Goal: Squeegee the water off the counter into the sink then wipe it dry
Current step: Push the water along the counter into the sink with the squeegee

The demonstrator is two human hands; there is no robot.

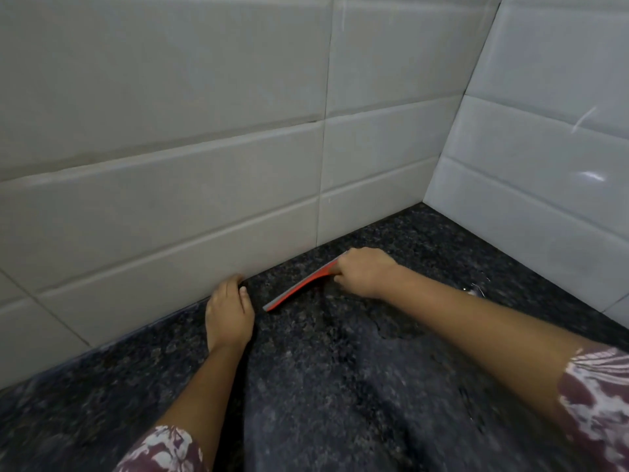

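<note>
Red squeegee (299, 287) in grasp of right hand (364, 272); left hand (229, 315) released on speckled counter (340, 386)

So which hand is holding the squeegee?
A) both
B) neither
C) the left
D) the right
D: the right hand grips the squeegee on the counter, while the left hand rests open beside the wall, holding nothing.

Squeegee (299, 287) handle inside right grip (366, 272)
</note>
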